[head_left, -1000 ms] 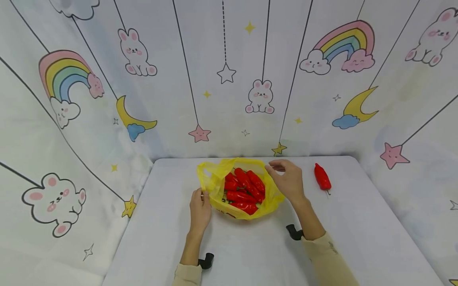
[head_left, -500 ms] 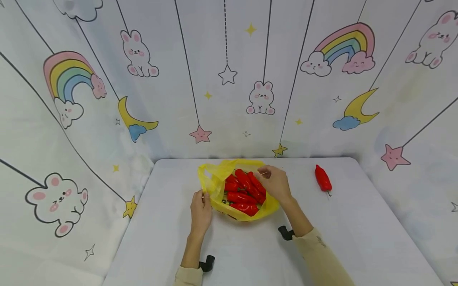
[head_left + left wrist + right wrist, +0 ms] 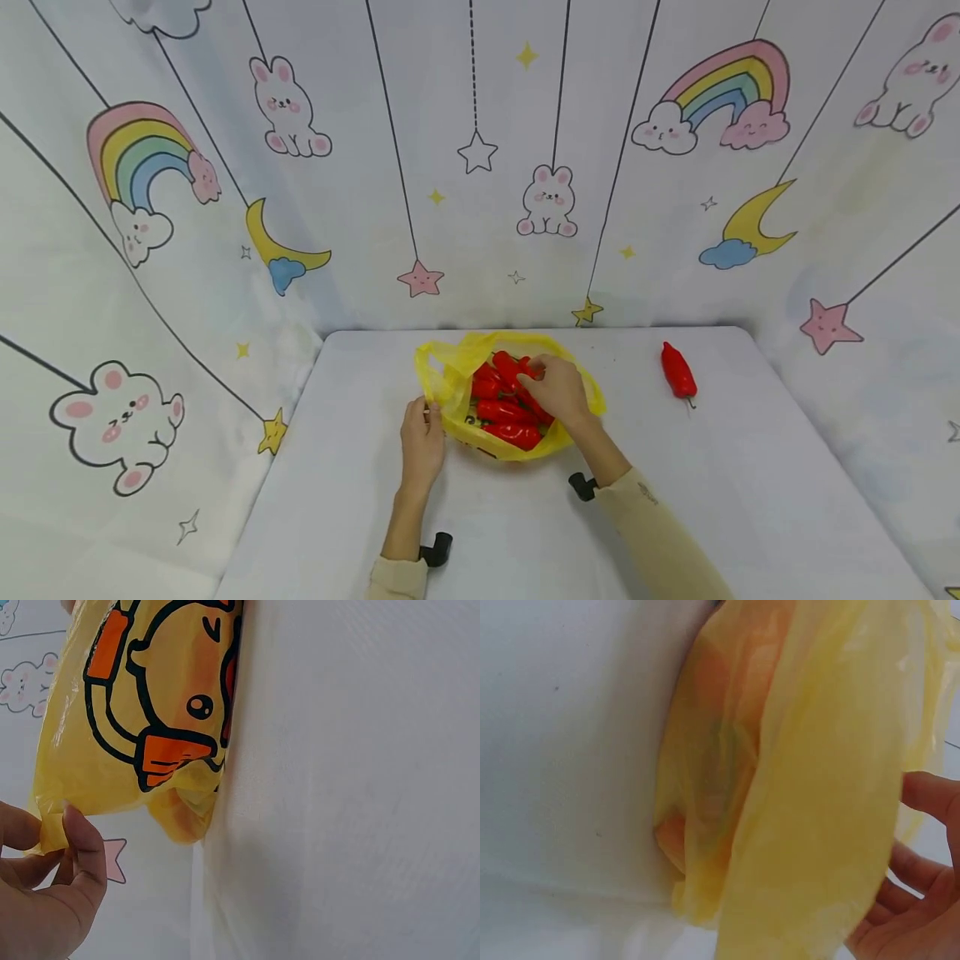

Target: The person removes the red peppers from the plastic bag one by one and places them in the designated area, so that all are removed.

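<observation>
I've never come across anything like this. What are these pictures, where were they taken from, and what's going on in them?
There's no machine here, only a person's bare left hand and right hand. The wide picture is taken from the head, looking forward and down; the close ones are from each wrist. On the white table sits an open yellow bag of red peppers, with a single pepper lying off to its right. The left hand pinches the bag's edge. The right is at the peppers inside; whether its grip holds one, I can't tell.
</observation>
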The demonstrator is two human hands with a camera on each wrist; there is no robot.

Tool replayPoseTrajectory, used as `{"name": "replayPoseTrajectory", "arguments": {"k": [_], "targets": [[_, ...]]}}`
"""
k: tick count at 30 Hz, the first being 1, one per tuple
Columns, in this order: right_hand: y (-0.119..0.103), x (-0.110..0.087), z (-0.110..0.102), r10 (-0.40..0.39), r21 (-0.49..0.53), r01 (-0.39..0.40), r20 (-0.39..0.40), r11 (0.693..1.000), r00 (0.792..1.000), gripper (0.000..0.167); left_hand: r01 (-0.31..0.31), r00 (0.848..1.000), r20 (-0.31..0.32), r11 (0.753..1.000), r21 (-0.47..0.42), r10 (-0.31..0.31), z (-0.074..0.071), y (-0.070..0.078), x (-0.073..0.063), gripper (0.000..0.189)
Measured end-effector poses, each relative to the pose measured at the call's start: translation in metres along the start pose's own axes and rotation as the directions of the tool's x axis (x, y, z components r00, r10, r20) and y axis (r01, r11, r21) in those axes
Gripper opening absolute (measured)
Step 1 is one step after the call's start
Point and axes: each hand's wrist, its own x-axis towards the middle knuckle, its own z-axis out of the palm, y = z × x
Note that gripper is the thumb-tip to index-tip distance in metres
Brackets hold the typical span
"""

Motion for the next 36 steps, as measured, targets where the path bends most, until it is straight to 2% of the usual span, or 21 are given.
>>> {"name": "replayPoseTrajectory", "arguments": {"k": [8,17,23,36], "targets": [[-0.004,0.008,0.014,0.010,-0.055,-0.011,-0.011,0.998,1.000,0.036,-0.022,1.000,0.004,1.000,-0.005,0.022,0.002,0.005,-0.001,0.028],[-0.009,0.014,0.028,0.057,-0.113,-0.059,-0.023,0.992,0.998,0.034,-0.030,1.000,0.007,1.000,0.011,0.030,0.005,0.005,-0.003,0.028],[-0.011,0.016,0.037,0.073,-0.143,-0.074,-0.016,0.987,0.997,0.038,-0.042,0.999,0.008,0.999,0.016,0.042,0.004,0.006,-0.004,0.029],[-0.014,0.015,0.042,0.066,-0.255,-0.067,-0.009,0.965,0.998,0.056,-0.044,0.999,0.012,0.999,0.008,0.044,0.005,0.005,-0.006,0.028]]}}
